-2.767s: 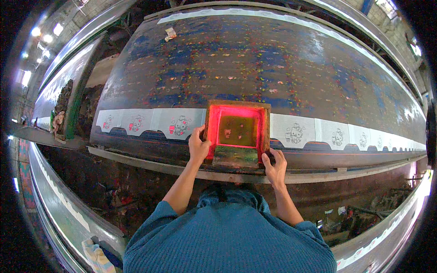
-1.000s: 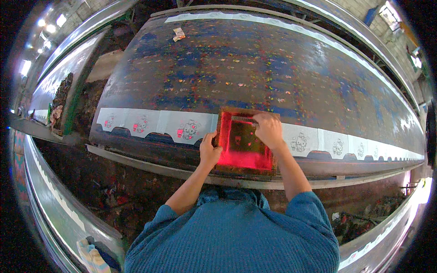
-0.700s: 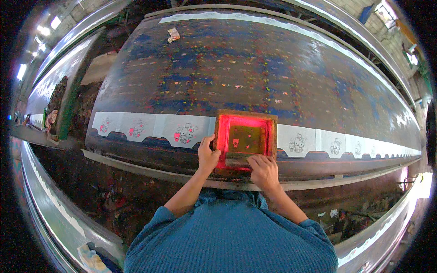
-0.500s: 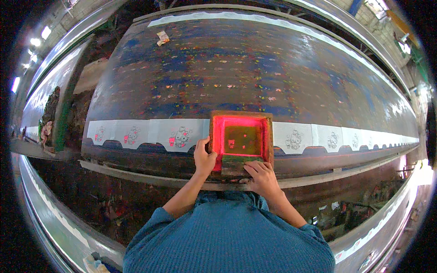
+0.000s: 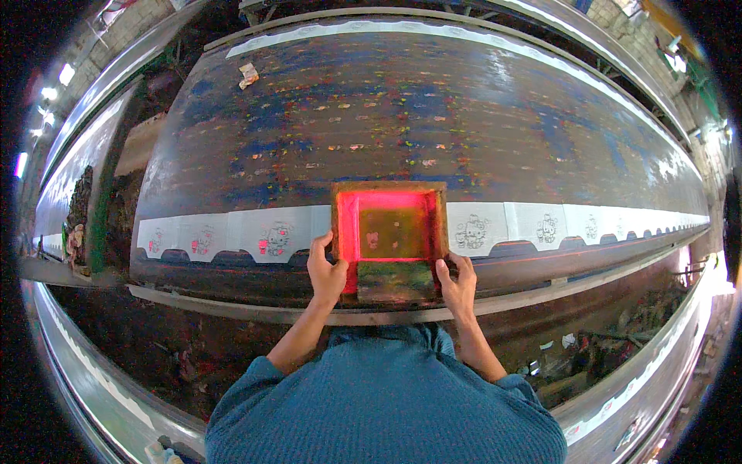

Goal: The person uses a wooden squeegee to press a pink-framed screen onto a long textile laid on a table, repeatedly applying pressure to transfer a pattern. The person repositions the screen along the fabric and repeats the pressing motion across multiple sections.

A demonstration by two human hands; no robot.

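A wooden screen-printing frame is in front of me over the row of white fabric pieces. Bright pink ink lines its inner walls, and small figure shapes show in its mesh. My left hand grips the frame's left side, thumb on the inner edge. On the right side my right hand holds the lower part, thumb and fingers closed about the edge. A flat, ink-stained squeegee lies inside the frame at the near end, touched by neither hand. Whatever lies directly beneath the frame is mostly hidden.
White scalloped fabric left of the frame bears cartoon outlines with pink patches; fabric to the right has outlines only. The long dark table is ink-spotted, with a crumpled scrap at far left. A rail runs along the near edge.
My right hand has left the squeegee and taken hold of the frame's right side. My left hand keeps its grip. The whole view has shifted slightly.
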